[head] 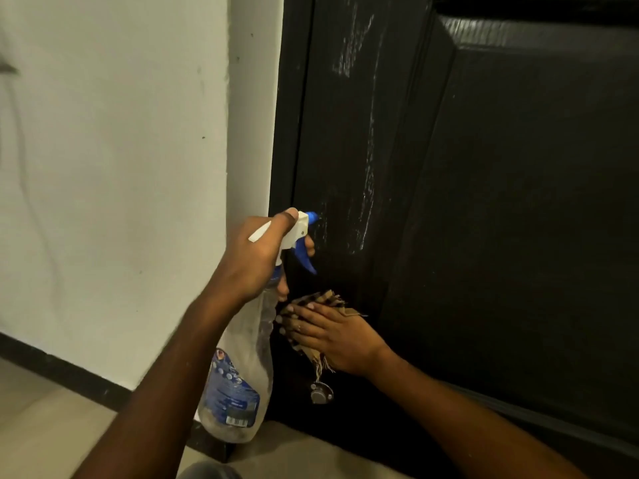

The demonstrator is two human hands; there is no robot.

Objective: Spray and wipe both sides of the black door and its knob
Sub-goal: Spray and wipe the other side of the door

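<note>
Black door, white streaks above the nozzle. Metal knob sits low, just under the checked cloth. Right hand is flat, fingers straight, pressing the cloth to the door. Left hand grips the spray bottle at its neck, finger on the blue trigger. Blue label, text unreadable.

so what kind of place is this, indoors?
Most likely a doorway inside a home, though it could be another plain building. The cues: a black panelled door, a white painted wall with a dark skirting strip, and a pale floor. The spray bottle in the left hand suits household cleaning.
</note>
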